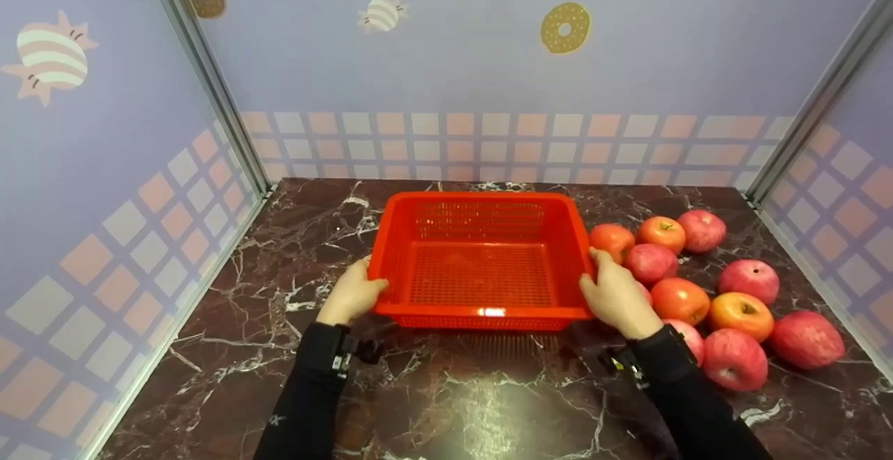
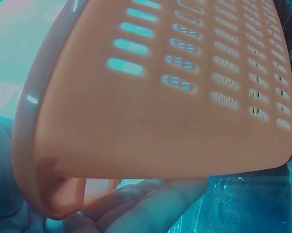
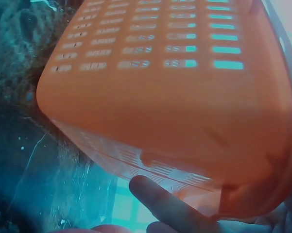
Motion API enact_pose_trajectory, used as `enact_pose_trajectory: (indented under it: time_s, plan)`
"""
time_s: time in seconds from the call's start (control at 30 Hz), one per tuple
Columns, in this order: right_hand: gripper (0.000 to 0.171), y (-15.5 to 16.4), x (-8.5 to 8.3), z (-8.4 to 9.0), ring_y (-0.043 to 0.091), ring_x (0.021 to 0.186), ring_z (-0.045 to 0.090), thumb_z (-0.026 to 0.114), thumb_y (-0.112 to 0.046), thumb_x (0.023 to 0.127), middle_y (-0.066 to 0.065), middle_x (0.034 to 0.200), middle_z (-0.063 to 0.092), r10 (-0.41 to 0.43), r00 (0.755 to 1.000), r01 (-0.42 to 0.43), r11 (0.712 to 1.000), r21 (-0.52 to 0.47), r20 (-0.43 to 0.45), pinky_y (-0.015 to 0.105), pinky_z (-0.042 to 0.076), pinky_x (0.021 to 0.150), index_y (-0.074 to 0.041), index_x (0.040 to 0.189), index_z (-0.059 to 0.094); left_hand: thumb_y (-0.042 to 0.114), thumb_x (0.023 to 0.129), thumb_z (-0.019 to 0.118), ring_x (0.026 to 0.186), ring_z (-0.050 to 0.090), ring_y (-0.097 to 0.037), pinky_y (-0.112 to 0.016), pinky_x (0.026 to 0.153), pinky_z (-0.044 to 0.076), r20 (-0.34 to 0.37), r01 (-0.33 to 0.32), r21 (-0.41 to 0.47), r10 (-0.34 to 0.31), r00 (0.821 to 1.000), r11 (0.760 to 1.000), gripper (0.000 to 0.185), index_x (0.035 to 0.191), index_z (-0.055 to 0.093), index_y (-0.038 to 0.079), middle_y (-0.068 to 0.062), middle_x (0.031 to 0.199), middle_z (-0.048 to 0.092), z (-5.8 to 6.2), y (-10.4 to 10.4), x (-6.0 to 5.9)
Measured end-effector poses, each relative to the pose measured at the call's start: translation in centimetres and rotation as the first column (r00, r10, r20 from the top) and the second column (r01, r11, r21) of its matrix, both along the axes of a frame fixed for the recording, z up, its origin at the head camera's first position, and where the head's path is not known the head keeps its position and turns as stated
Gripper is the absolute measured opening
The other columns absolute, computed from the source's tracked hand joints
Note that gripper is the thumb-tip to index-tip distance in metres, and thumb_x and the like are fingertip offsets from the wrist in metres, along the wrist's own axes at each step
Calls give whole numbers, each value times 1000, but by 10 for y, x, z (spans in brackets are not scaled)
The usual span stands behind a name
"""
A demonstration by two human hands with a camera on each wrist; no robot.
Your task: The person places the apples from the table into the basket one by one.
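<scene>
A red plastic basket [image 1: 481, 275] with slotted walls and floor stands in the middle of the marble-patterned table, nothing inside it. My left hand [image 1: 354, 291] grips its left rim, thumb over the edge; in the left wrist view, fingers [image 2: 155, 204] reach along the outside below the slotted wall [image 2: 150, 121]. On the opposite side my right hand [image 1: 617, 296] holds the right rim, thumb on top. The right wrist view has a finger [image 3: 160, 201] close against the outer wall [image 3: 160, 107]. Several apples lie just beyond the right hand, the nearest an orange-red apple [image 1: 612, 241].
More red apples [image 1: 735, 359] and yellow-red apples [image 1: 741, 316] spread over the right side of the table [image 1: 446, 397]. Patterned panels enclose the table, with a back wall [image 1: 474, 83], a left wall [image 1: 104, 236] and a right wall [image 1: 854, 167].
</scene>
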State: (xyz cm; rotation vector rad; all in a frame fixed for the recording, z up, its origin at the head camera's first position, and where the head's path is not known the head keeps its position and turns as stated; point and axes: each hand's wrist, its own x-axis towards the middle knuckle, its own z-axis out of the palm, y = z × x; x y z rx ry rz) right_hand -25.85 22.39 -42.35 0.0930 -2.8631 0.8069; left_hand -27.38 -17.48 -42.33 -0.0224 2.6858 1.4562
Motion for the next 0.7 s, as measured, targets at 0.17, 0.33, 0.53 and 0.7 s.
enact_pose_trajectory:
  time_s: [0.17,0.33,0.53,0.7]
  plan:
    - [56,0,10,1,48,99,69,53,-16,96,37,119,66,12,999,-9,997,76,-40,59,54,85,11,144,46,6,96,54,101,67,-34,-43,90,54,19,-27,-29,27,999,999,41,132,52,-13,-30,120,65,2,-1,13]
    - [53,-1,18,2,45,87,70,56,-13,93,35,104,70,38,994,-25,993,119,-106,57,56,77,14,137,50,6,96,53,98,67,-34,-44,87,54,14,-19,-38,19,1000,999,41,132,51,-14,-30,118,65,3,-1,17]
    - [48,-2,20,2,44,80,69,57,-12,91,32,95,70,51,990,-31,988,150,-134,57,56,72,14,131,52,5,94,54,98,67,-34,-44,87,54,21,-28,-40,29,999,999,40,129,52,-14,-30,117,65,2,0,17]
    - [48,-2,19,0,45,80,69,57,-12,89,32,94,70,50,986,-25,987,160,-156,58,56,72,13,130,52,6,91,50,103,65,-34,-42,89,53,48,-21,-47,23,999,999,44,131,51,-12,-29,122,63,3,-1,13]
